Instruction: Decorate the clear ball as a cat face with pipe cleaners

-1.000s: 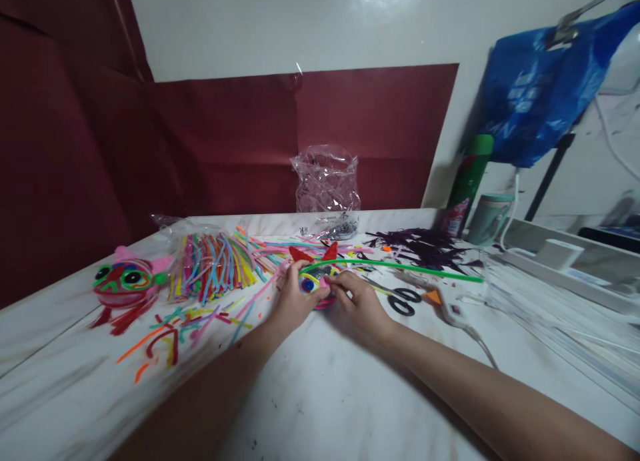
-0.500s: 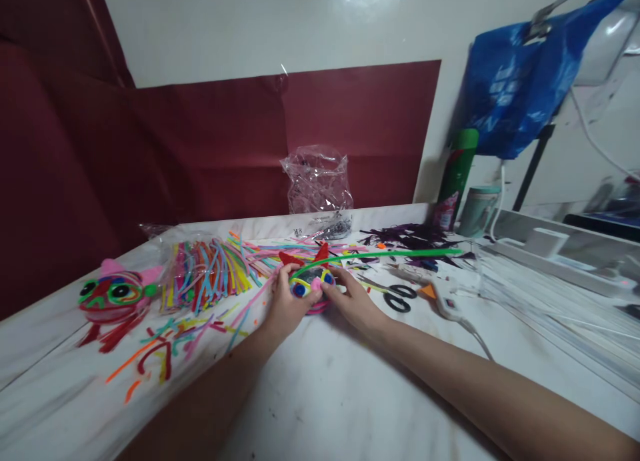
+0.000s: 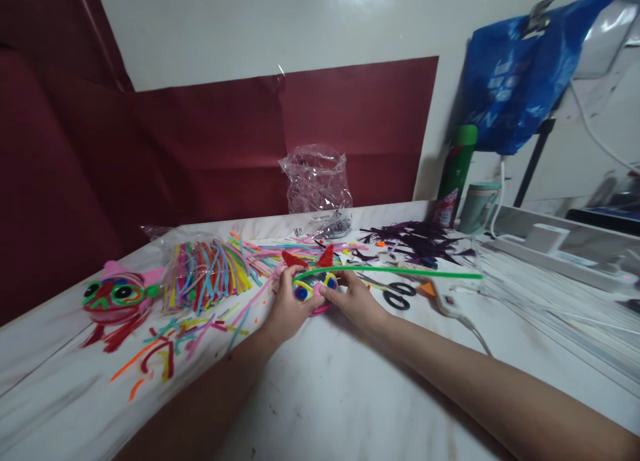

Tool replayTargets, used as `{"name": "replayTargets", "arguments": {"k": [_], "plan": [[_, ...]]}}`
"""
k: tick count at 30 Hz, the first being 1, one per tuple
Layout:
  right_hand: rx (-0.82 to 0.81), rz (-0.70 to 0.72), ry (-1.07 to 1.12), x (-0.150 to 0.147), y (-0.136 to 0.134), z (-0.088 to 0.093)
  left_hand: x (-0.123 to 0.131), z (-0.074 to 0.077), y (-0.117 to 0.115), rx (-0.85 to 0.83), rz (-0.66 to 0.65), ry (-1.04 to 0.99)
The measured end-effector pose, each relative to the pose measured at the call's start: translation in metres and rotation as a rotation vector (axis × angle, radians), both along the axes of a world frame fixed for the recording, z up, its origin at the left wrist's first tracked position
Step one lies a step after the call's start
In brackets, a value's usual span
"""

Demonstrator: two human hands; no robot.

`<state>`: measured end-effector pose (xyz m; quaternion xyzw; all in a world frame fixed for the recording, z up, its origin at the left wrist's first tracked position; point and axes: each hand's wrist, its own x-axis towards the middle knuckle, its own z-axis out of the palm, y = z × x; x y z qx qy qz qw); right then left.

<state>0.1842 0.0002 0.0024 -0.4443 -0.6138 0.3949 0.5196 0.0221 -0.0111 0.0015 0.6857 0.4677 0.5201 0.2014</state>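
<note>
Blue plastic bag: hangs from a metal clip above the right back corner of the table; white characters, with the capitals "AN" readable low on its left side.
Clear wrapper: stands at the middle of the table's back edge; a printed "8K" looks reversed or upside down, and the smaller print is too blurred to read.
Decorated face: mid-table, well in from the front edge; blue eyes ringed in yellow, pink nose, red ears.
Left hand: forearm reaching in from the front edge; thumb and fingers clamped on the face's left side.
Right hand: wrist angled inward, thumb beside the nose, fingers at the right rim, closed on the face.
Green stem: arches across the forehead and points toward the table's right edge.
Scissors: black handles, just right of the right hand.
</note>
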Motion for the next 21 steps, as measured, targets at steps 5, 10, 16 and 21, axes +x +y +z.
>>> {"name": "replayTargets", "arguments": {"k": [5,10,16,21], "plan": [[-0.008,0.111,0.104,-0.002,-0.006,0.005,-0.002,0.002,-0.002,-0.015,-0.012,0.003],[-0.012,0.141,0.132,-0.001,-0.008,0.008,-0.004,0.001,0.001,-0.013,-0.028,-0.029],[-0.164,0.098,0.104,0.006,-0.002,0.016,-0.012,-0.005,0.013,-0.002,-0.019,-0.106],[-0.154,0.132,0.124,0.008,0.000,0.017,-0.015,-0.009,0.016,-0.030,-0.049,-0.217]]}}
